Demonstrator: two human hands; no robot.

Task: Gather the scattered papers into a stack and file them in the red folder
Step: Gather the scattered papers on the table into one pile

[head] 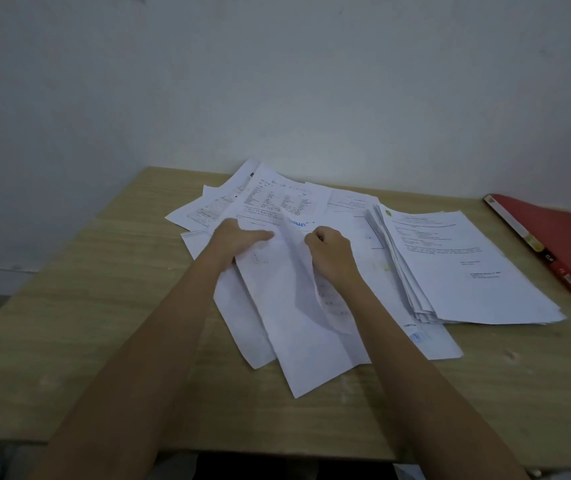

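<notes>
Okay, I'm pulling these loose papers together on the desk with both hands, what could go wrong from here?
The bowed sheet gripped by your right hand could crease or tear if it is pulled against your left hand. The stack on the right is fanned at its edges; sliding more sheets into it may skew it further or nudge it toward the red folder.

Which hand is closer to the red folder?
Right. The right hand pinches a sheet mid-table, with the stack between it and the folder; the left hand holds papers further left.
</notes>
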